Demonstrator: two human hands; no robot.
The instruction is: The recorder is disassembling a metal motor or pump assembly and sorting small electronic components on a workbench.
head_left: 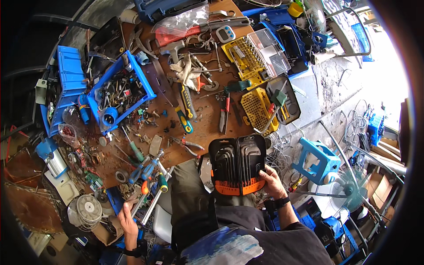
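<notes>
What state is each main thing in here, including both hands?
Hex-key case: open, keys in both halves.
Right hand: gripping the case's right side.
Left hand: away from the case; whether it grasps anything is unclear.
Yellow socket set: open, its clear lid folded back.
Blue bin: uncovered, full of jumbled small parts.
Small pliers: handles spread.
</notes>
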